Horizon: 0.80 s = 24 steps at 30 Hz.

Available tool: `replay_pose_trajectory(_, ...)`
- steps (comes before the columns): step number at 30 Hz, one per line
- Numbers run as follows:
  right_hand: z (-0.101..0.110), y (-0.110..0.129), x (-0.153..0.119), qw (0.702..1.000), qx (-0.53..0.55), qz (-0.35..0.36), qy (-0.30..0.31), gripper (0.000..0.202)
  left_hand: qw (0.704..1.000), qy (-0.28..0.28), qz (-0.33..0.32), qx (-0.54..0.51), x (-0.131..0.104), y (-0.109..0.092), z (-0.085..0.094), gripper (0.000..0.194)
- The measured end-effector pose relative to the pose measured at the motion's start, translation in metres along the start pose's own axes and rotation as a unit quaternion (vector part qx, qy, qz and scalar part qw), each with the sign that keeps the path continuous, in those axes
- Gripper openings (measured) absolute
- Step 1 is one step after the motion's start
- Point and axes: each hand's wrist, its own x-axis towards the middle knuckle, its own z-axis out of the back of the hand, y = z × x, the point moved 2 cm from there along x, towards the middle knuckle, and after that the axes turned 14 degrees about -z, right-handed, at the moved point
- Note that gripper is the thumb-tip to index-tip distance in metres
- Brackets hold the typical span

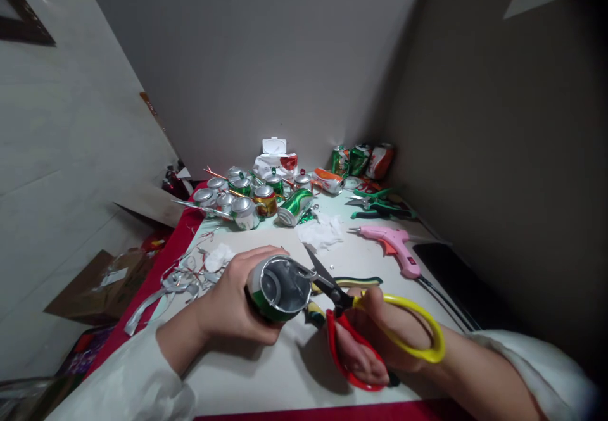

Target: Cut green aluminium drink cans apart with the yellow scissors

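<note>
My left hand (237,297) is wrapped around a green and silver drink can (278,310), its cut-open end tilted toward me so the bare metal inside shows. A thin strip of metal curls off the can's rim on the right. In my right hand (375,332) is a pair of scissors (403,304) with one yellow and one red handle loop. Their dark blades are spread apart at the can's rim, by the curled strip. Behind the scissors lies a tool with green and cream handles (358,281), partly hidden.
Several small teapot-like pieces made from cans (244,212) stand at the back left. A green can (295,207) lies near crumpled tissue (323,231). On the right are a pink glue gun (392,240) and green-handled cutters (377,202). Metal scraps (183,282) litter the left side.
</note>
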Motion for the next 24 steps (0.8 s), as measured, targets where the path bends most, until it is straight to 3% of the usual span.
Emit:
replay_pose_trajectory(3, 0.000, 0.001, 0.002, 0.999, 0.024, 0.004, 0.021, 0.079, 1.000, -0.012, 0.005, 0.017, -0.001, 0.003, 0.001, 0.048)
replay_pose_trajectory(7, 0.004, 0.018, -0.008, 0.984, -0.145, 0.035, -0.095, 0.078, 0.998, -0.019, 0.020, 0.048, -0.002, 0.007, 0.001, 0.054)
replay_pose_trajectory(9, 0.006, 0.029, -0.016, 0.951, -0.255, 0.047, -0.170, 0.063, 0.998, -0.012, 0.030, 0.051, -0.002, 0.008, -0.001, 0.056)
replay_pose_trajectory(12, 0.007, 0.040, -0.023, 0.869, -0.404, 0.047, -0.280, 0.043, 0.997, -0.009, 0.044, 0.069, -0.002, 0.008, -0.003, 0.053)
replay_pose_trajectory(16, 0.008, 0.039, -0.021, 0.753, -0.514, 0.051, -0.408, 0.050, 0.996, -0.003, 0.052, 0.077, -0.001, 0.009, -0.005, 0.052)
replay_pose_trajectory(18, 0.007, 0.035, -0.018, 0.727, -0.528, 0.051, -0.437, 0.050, 0.996, -0.006, 0.054, 0.073, -0.001, 0.009, -0.006, 0.053)
replay_pose_trajectory(24, 0.002, 0.029, -0.014, 0.703, -0.541, 0.071, -0.456, 0.045, 0.997, 0.014, 0.051, 0.049, 0.000, 0.006, -0.008, 0.052)
